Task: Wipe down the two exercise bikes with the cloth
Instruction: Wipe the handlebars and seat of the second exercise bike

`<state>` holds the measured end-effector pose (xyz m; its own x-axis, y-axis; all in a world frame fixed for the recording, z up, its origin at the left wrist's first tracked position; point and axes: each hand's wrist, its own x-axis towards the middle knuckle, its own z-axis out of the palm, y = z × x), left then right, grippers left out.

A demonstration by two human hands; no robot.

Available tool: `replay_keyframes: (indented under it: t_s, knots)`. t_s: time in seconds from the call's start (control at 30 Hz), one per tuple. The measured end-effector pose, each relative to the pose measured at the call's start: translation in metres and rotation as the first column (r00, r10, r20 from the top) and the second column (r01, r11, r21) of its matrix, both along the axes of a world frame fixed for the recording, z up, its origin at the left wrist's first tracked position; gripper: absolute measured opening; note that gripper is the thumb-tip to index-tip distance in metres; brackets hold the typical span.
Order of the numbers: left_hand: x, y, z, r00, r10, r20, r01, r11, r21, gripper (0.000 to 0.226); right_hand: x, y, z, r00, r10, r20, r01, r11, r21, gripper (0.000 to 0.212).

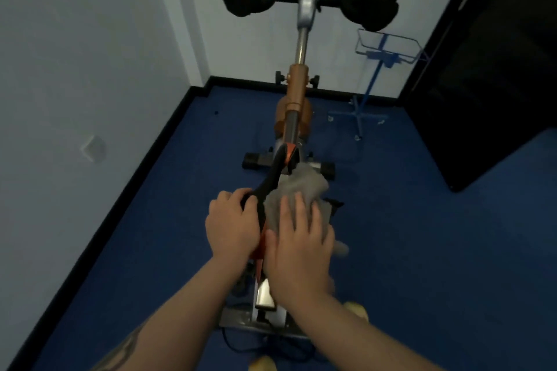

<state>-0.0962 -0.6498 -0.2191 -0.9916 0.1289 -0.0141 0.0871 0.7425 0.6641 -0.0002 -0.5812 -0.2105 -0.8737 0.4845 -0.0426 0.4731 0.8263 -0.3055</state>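
Note:
One exercise bike stands in front of me, with an orange frame, black handlebars and a console at the top. Its black and orange saddle is tilted and lies right below me. My left hand grips the saddle's left side, fingers curled over its edge. My right hand presses a grey cloth flat against the saddle's right side with spread fingers. Only this one bike is in view.
A white wall runs along the left, with a wall plate on it. A blue wire-basket stand is right of the bike. A dark door or cabinet fills the right side. The floor is blue carpet.

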Motion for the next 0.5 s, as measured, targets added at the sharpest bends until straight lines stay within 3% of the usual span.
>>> replay_keyframes:
  t_s: [0.1,0.2,0.3,0.43,0.5]
  knots:
    - [0.004,0.0,-0.001,0.993,0.071,0.09,-0.092,0.964,0.248,0.034,-0.015,0.009,-0.001,0.999,0.037,-0.025,-0.037,0.999,0.008,0.056]
    - [0.002,-0.001,-0.001,0.993,0.03,0.113,-0.054,0.975,0.214,0.035,-0.039,0.032,0.004,0.999,0.001,-0.045,-0.01,0.983,-0.183,0.057]
    - [0.002,0.001,0.002,0.995,0.006,0.097,-0.02,0.99,0.139,0.037,-0.058,0.057,0.015,0.982,-0.16,0.105,0.19,0.877,-0.442,0.059]
    - [0.001,-0.002,0.0,0.997,-0.023,0.077,0.011,0.99,0.143,0.037,-0.033,0.021,0.011,0.982,-0.173,0.075,0.184,0.964,-0.19,0.063]
    - [0.001,-0.001,-0.001,0.998,-0.028,0.062,0.018,0.988,0.153,0.035,-0.021,0.009,0.007,0.99,-0.124,0.066,0.132,0.981,-0.142,0.066]
